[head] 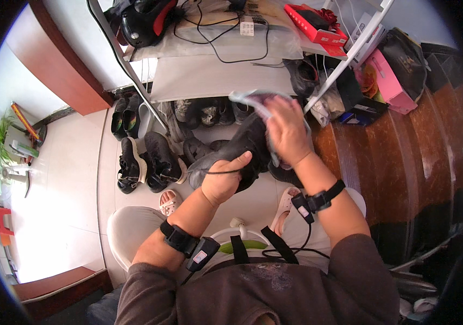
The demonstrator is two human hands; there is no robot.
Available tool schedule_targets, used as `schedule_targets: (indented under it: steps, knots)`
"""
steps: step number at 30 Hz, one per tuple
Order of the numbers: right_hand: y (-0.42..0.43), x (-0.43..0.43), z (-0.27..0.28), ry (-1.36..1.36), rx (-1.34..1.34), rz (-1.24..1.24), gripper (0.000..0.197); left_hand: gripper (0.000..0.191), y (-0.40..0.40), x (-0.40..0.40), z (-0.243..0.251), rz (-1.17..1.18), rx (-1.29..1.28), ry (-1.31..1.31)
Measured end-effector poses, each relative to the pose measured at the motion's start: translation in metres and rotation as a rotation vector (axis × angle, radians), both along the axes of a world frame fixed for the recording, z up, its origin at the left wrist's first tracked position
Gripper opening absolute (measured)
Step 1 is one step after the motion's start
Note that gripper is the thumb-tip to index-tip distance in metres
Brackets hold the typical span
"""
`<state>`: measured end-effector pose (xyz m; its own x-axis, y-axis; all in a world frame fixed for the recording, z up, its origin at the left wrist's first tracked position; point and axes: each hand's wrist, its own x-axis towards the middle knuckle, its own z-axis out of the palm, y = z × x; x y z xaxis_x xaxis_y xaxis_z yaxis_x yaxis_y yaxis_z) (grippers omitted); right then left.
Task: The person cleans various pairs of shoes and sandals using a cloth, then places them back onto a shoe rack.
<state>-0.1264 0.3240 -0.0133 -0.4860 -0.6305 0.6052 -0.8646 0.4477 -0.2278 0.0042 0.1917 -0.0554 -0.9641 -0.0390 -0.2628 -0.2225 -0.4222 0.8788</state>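
A black shoe (252, 136) with a dangling lace is held up in front of me, tilted. My left hand (223, 178) grips it at the near end, with the thumb on top. My right hand (286, 126) holds a greyish cloth (252, 97) against the far part of the shoe; cloth and fingers are partly blurred. The cloth hides some of that end. Behind and below the held shoe, more dark shoes stand on the tiled floor, partly covered by my hands.
A metal-framed rack with a pale shelf board (223, 79) stands ahead. Black shoes (162, 158) stand at the left. A red box (316, 24) lies on the rack's right side, a pink box (392, 81) beyond it. Brown steps (361, 162) lie at the right.
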Motion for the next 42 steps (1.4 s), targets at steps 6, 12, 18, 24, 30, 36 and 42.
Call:
schedule_targets:
  steps: [6,12,18,24,30,36,42]
  knots:
    - [-0.002,-0.009,-0.026,-0.211,-0.299,-0.023,0.034,0.037,0.014,-0.009,0.031,0.056,0.644,0.124]
    - [-0.021,0.032,-0.062,-0.581,-0.301,-0.099,0.038,0.038,0.010,-0.015,0.025,0.165,0.731,0.205]
    - [-0.019,0.045,-0.059,-1.549,-0.812,0.131,0.035,0.045,-0.001,-0.020,0.019,0.170,0.720,0.247]
    - [-0.021,0.038,-0.034,-1.456,-0.774,0.320,0.028,0.034,0.013,-0.013,0.016,0.289,0.043,0.232]
    - [-0.025,0.066,-0.028,-0.866,-0.481,0.258,0.028,0.023,0.003,-0.019,0.002,0.325,0.678,0.063]
    - [-0.020,0.089,-0.059,-0.988,-0.353,0.335,0.035,0.040,-0.023,-0.021,0.004,0.387,0.785,0.159]
    - [-0.015,0.072,-0.072,-2.264,-0.677,0.091,0.034,0.037,-0.039,-0.021,0.017,0.413,0.886,0.268]
